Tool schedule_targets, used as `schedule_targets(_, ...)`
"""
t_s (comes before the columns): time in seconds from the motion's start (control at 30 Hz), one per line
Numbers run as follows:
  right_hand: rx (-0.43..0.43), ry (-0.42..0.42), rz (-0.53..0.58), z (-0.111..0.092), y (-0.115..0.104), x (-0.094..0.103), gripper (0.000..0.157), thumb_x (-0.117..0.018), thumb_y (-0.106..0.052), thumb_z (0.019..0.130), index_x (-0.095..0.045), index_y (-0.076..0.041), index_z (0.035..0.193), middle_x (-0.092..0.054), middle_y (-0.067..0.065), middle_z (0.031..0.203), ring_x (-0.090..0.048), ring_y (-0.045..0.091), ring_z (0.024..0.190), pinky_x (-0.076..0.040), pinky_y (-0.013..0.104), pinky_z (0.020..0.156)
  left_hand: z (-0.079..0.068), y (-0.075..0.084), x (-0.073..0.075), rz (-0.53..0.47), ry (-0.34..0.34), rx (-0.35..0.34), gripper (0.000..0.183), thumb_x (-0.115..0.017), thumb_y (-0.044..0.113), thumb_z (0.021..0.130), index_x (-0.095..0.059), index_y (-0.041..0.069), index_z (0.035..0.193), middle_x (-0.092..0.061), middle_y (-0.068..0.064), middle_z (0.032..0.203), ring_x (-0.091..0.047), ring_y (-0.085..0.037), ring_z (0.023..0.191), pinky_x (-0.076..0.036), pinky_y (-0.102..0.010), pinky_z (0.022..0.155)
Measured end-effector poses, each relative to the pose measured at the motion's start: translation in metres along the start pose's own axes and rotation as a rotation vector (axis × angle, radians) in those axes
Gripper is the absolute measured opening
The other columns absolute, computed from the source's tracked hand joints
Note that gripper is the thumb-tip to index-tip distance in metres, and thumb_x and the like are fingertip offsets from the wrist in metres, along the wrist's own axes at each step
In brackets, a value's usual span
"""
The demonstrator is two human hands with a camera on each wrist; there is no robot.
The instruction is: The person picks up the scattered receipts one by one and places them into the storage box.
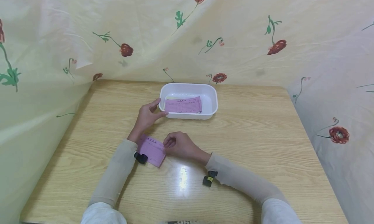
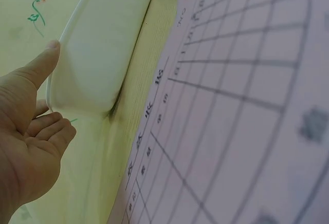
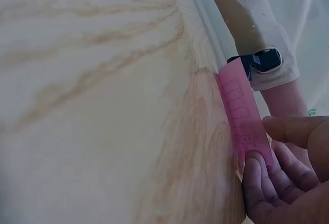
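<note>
My left hand [image 1: 148, 116] holds the left end of a white plastic tray [image 1: 210, 100], thumb at the near rim and fingers at the side. Inside the tray lie pink printed slips [image 1: 184, 105], with a yellowish edge showing beneath. In front of the tray, my right hand [image 1: 181, 146] pinches the right edge of another pink printed slip [image 1: 152, 151] between thumb and fingers. That slip is tilted, and my left wrist covers part of its left side. Its printed grid fills much of the left wrist view. In the right wrist view, the slip [image 3: 244, 111] appears edge-on above the tabletop.
The wooden table [image 1: 263, 130] runs under both arms. A flowered cloth [image 1: 152, 29] hangs behind it and along both sides. Small black cameras [image 1: 141, 157] are strapped to both wrists, the left one overlapping the slip in the head view.
</note>
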State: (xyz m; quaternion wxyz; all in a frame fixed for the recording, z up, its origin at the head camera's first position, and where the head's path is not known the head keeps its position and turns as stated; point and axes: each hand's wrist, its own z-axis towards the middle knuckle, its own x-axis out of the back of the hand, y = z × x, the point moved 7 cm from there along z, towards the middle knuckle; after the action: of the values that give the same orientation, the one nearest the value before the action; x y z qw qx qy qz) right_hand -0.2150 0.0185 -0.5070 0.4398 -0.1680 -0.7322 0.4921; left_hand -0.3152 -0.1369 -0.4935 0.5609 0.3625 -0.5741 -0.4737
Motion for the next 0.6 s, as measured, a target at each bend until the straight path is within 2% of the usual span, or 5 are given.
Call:
schedule_targets(0.3, -0.02, 0.069, -0.002, 0.001, 0.004, 0.004, 0.025, -0.083, -0.001, 0.08, -0.072, -0.012, 0.1, -0.072, -0.001, 0.095, -0.068, 0.01, 0.082, -0.061, 0.022, 0.076, 0.0, 0.0, 0.0, -0.013, 0.004, 0.01, 0.079, -0.086, 0.029, 0.085, -0.048, 0.003, 0.149, -0.042, -0.009, 0.159, -0.04, -0.022, 0.148, -0.039, -0.029, 0.12)
schedule_targets(0.6, -0.02, 0.11, 0.051, 0.003, 0.011, 0.008, 0.026, -0.081, 0.0, 0.082, -0.073, -0.009, 0.105, -0.074, 0.001, 0.096, -0.07, 0.012, 0.085, -0.062, 0.022, 0.078, 0.001, 0.001, 0.0, -0.035, -0.003, 0.036, 0.075, -0.084, 0.021, 0.087, -0.047, 0.003, 0.149, -0.038, -0.009, 0.161, -0.036, -0.022, 0.149, -0.036, -0.031, 0.123)
